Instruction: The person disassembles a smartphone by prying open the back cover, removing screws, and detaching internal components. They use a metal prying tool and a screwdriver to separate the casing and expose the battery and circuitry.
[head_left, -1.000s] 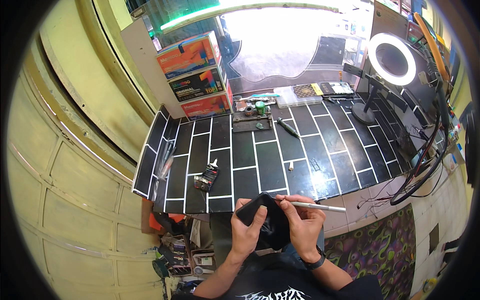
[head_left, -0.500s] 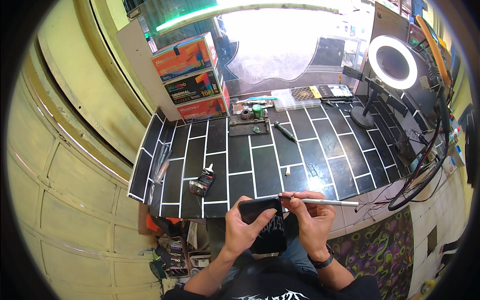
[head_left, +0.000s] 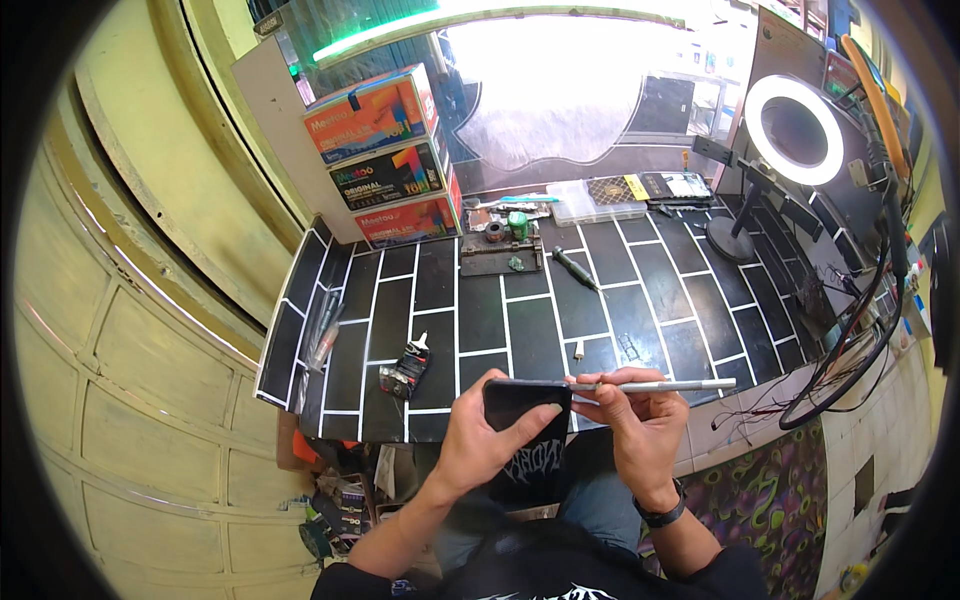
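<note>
My left hand (head_left: 474, 432) grips a black smartphone (head_left: 513, 402) by its left side, the thumb lying across its dark, glossy face. The phone is tilted over my lap, just off the bench's front edge. Between the thumb and fingers of my right hand (head_left: 648, 432) is a slim silver pen-shaped tool (head_left: 690, 385), perhaps a craft knife. It lies nearly level, its narrow end pointing left at the phone's upper right corner. Whether the tip touches the phone is too small to tell.
On the black bench (head_left: 480, 330) with white lines lie a small glue bottle (head_left: 420, 345) beside a dark packet (head_left: 400, 375), and a dark screwdriver (head_left: 575, 268). Behind them are a repair holder (head_left: 490, 262), stacked boxes (head_left: 390, 175), a ring light (head_left: 793, 130) and hanging cables (head_left: 880, 330).
Both hands have risen slightly, the right one also moving rightward with the tool. The phone has tilted, so less of its face shows.
</note>
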